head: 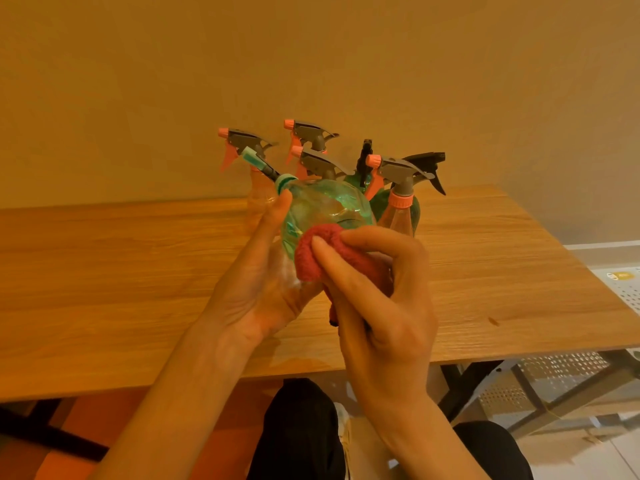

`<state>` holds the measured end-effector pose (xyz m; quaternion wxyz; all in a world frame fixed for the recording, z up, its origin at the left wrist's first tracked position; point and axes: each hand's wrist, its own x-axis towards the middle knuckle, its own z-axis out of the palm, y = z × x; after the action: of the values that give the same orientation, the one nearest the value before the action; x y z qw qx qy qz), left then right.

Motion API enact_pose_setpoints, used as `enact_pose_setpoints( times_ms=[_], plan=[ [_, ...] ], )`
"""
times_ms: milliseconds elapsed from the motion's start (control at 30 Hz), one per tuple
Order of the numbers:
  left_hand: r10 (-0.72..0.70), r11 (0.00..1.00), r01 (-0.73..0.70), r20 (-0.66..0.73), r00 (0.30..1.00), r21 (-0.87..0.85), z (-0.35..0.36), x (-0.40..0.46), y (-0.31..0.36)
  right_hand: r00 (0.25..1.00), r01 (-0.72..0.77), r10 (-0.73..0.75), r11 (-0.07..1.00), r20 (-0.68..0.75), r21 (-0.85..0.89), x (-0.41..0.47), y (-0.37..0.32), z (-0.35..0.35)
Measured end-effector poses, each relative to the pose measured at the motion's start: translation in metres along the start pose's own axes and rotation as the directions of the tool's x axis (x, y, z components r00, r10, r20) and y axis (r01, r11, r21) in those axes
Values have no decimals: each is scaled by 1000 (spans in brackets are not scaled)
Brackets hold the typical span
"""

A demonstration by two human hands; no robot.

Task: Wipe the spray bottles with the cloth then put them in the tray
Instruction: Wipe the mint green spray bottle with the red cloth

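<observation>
My left hand (263, 271) holds a clear green spray bottle (325, 209) tilted above the wooden table (121, 271), its teal nozzle (252, 157) pointing up and left. My right hand (377, 296) grips a bunched red cloth (318, 251) and presses it against the bottle's lower side. Behind them, near the wall, stand several more spray bottles: orange ones with grey triggers (401, 199) (249, 143) (311, 129) and green ones with black triggers (426, 161). No tray shows itself in this view.
The table's right edge (588, 271) drops off to a white perforated surface (620, 285) and a metal rack below. The table's black legs (478, 386) and my dark-trousered knees (298, 427) lie under the near edge.
</observation>
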<state>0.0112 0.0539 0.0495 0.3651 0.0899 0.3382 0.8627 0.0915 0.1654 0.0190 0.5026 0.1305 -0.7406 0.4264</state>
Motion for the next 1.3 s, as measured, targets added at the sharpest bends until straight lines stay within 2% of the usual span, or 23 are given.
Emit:
enact_pose_setpoints(
  times_ms=[33, 100, 200, 267, 333, 467, 633, 767, 900, 1100, 1300],
  plan=[
    [-1, 1000, 1, 8, 1000, -2, 0, 0, 0, 999, 3, -4, 1000, 32, 30, -1, 2, -2],
    [-10, 1000, 11, 27, 1000, -26, -2, 0, 1, 998, 17, -15, 999, 60, -33, -3, 3, -4],
    [-27, 1000, 26, 34, 999, 15, -4, -1, 3, 995, -44, 44, 999, 89, -9, -6, 7, -8],
    [-11, 998, 10, 14, 1000, 61, -4, -3, 5, 993, -52, 46, 997, 106, 59, -8, 12, -16],
    [16, 999, -16, -7, 1000, 45, -3, -5, 6, 986, -124, 103, 979, 127, 164, -6, 15, -21],
    [67, 993, -67, 7, 998, 92, 0, -7, 4, 1000, 2, -4, 997, -18, -74, -4, 21, -21],
    [108, 987, -110, 23, 994, 117, 0, -6, 0, 998, 49, -51, 998, -39, -45, -3, 26, -21],
    [147, 981, -146, 4, 989, 125, 0, -5, 1, 999, -37, 35, 999, -32, -40, -19, 31, -19],
    [160, 973, -158, 0, 987, 170, 3, -7, 0, 998, -56, 56, 998, -1, -29, -28, 21, -13],
    [146, 973, -147, 17, 989, 176, 6, -9, 0, 997, -35, 37, 998, -61, 46, -17, 17, -13],
    [165, 971, -163, 1, 986, 174, 5, -6, 0, 986, -117, 121, 992, -117, 40, -25, 26, -14]
  ],
)
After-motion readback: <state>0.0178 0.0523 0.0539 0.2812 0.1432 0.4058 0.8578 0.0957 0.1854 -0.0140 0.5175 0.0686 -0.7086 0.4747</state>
